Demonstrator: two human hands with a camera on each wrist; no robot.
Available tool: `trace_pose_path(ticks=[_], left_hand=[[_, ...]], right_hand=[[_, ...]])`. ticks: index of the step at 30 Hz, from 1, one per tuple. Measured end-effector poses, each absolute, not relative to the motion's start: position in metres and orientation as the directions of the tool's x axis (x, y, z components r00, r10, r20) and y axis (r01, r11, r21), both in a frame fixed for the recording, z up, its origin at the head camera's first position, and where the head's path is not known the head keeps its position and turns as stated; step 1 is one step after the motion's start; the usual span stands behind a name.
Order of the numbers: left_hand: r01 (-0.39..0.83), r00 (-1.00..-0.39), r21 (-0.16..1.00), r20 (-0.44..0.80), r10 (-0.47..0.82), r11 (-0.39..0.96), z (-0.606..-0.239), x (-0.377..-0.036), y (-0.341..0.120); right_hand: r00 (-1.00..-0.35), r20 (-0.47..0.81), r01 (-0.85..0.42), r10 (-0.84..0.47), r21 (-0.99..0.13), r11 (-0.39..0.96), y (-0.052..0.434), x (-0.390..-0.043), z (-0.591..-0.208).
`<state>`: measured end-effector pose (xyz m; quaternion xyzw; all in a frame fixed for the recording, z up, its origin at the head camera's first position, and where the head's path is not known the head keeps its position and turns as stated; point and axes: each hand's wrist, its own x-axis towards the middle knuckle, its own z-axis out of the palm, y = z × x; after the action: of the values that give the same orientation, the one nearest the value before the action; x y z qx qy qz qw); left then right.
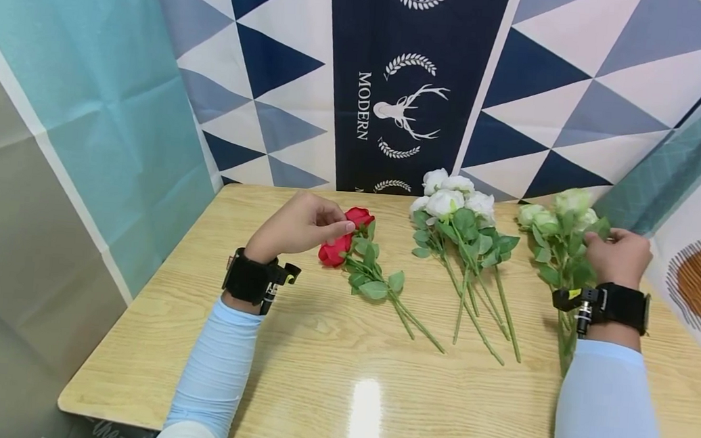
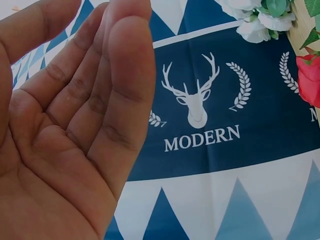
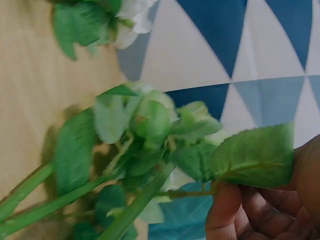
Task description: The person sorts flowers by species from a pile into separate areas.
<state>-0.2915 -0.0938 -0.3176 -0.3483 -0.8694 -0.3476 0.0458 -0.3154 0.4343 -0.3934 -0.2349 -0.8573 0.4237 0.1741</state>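
My left hand point(image 1: 295, 227) hovers by the red roses point(image 1: 334, 250), its thumb overlapping them in the head view. In the left wrist view the palm and loosely bent fingers point(image 2: 132, 65) hold nothing, and a red rose point(image 2: 309, 82) shows at the right edge. At the right side of the table, my right hand point(image 1: 621, 260) is at the pale green flowers point(image 1: 571, 202). Close up, its thumb and fingers pinch a green leaf point(image 3: 255, 157) on a side stem of that bunch. Several thick stems point(image 3: 135, 202) run toward the lower left.
White flowers point(image 1: 446, 203) with long stems lie between the red and pale green ones on the wooden table point(image 1: 309, 372). A patterned cloth point(image 1: 290, 31) with a deer print hangs behind the table. Teal and grey cloth point(image 1: 91, 92) hangs at the left.
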Motion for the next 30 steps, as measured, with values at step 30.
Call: trace_pose_path(ticks=[30], left_hand=[[0.499,-0.85,0.418,0.406,0.336,0.759,-0.34,-0.309,-0.075]], right_hand=[[-0.931,0.222,0.082,0.291,-0.648,0.757,0.42,-0.303,-0.376]])
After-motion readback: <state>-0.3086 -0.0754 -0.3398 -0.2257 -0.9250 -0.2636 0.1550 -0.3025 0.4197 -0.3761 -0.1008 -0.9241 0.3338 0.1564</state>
